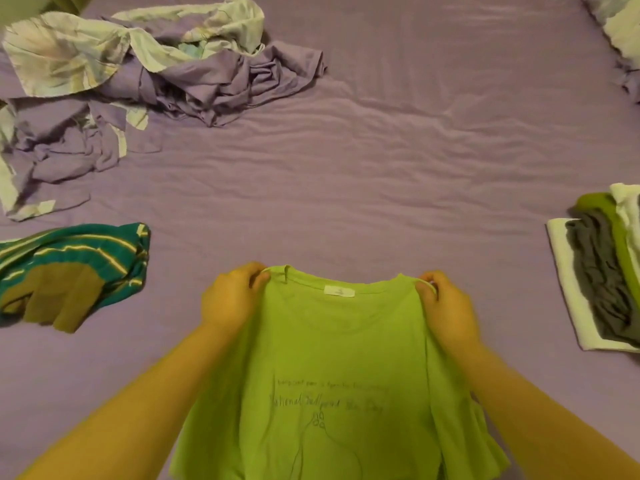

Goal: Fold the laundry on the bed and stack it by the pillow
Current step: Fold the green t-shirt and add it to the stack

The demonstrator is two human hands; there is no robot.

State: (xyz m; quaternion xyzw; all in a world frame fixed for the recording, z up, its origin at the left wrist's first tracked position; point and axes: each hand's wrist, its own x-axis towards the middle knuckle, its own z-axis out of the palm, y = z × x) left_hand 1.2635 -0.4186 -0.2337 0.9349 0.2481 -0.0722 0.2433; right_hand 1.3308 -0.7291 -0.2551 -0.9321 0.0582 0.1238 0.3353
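Lime-green T-shirt (339,368), faint print showing through, pinched at its shoulders by left hand (230,294) and right hand (446,306).

Two bare forearms in view, no sleeves, no watch or wristband. L hand (232,295) and R hand (449,309) bare too: no gloves, no rings visible. Fingers (426,289) short, nails hard to make out. Nothing else of body visible.

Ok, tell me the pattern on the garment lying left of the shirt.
Teal with pale stripes, seen in the head view.
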